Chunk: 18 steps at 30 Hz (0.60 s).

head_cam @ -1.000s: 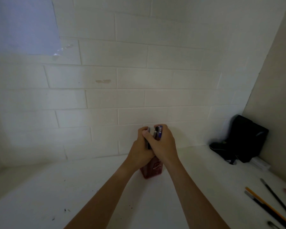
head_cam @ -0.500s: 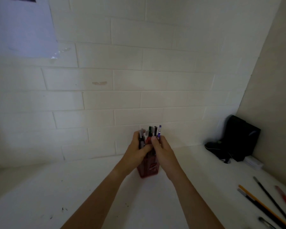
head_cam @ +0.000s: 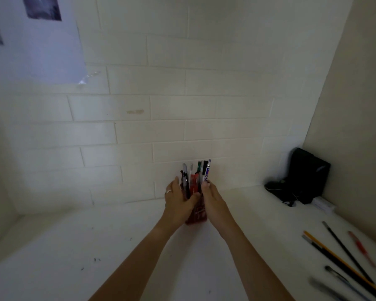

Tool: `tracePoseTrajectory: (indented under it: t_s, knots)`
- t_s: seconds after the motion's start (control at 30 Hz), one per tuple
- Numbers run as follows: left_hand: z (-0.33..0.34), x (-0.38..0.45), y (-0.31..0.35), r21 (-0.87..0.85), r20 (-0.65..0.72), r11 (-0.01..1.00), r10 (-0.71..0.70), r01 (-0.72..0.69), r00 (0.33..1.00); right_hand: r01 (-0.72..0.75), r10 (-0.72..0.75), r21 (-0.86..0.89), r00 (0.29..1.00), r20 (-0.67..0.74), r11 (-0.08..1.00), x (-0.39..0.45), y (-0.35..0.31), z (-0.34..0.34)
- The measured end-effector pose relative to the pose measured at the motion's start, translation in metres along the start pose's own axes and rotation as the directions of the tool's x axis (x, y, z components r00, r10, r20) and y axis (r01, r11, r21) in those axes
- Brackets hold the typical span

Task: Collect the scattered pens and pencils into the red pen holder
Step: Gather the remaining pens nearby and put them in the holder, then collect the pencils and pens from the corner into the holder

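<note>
The red pen holder (head_cam: 196,216) stands on the white desk near the tiled wall. Several pens (head_cam: 199,171) stick up out of it, fanned apart. My left hand (head_cam: 178,200) wraps the holder's left side, with the thumb across its front. My right hand (head_cam: 213,203) lies along the right side, with fingertips and thumb closed on the lower shafts of the right-hand pens. On the desk at the far right lie loose ones: a yellow pencil (head_cam: 334,259), a black pencil (head_cam: 346,252), a red pen (head_cam: 361,246) and a dark pen (head_cam: 337,276).
A black bag (head_cam: 308,174) leans in the back right corner with a small white box (head_cam: 325,206) beside it. A paper sheet (head_cam: 30,40) hangs on the wall at upper left. The beige side wall bounds the desk on the right.
Both hands were closed tightly over the pen bundle above the holder. They have slid down to the holder's sides, and the pens now stand exposed and spread out in it.
</note>
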<state>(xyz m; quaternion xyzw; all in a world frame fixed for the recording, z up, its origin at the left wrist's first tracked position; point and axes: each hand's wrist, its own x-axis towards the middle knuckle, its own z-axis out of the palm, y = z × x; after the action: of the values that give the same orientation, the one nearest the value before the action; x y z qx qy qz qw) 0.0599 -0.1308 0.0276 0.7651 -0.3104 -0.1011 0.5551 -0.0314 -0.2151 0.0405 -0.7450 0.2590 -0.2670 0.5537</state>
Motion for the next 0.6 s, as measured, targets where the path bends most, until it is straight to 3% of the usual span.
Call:
tracePoseTrajectory:
  t_s: [0.1,0.3,0.47,0.6]
  knots:
    - [0.002,-0.017,0.007,0.085,-0.135,0.995,-0.043,0.054,0.990,-0.013,0.009,-0.097,0.999,-0.051,0.995,-0.012,0.002,-0.007]
    - [0.015,-0.061,0.009,0.216,-0.413,0.962,0.245,-0.167,0.877,-0.085,-0.100,-0.502,0.938,-0.331,0.861,-0.047,0.038,-0.071]
    - [0.048,-0.097,0.009,0.149,-0.347,0.948,0.318,-0.283,0.882,-0.232,-0.256,-0.768,0.852,-0.456,0.597,-0.086,0.085,-0.141]
    - [0.064,-0.108,0.004,0.103,-0.274,0.953,0.301,-0.284,0.913,-0.382,-0.141,-0.815,0.865,-0.481,0.435,-0.113,0.116,-0.201]
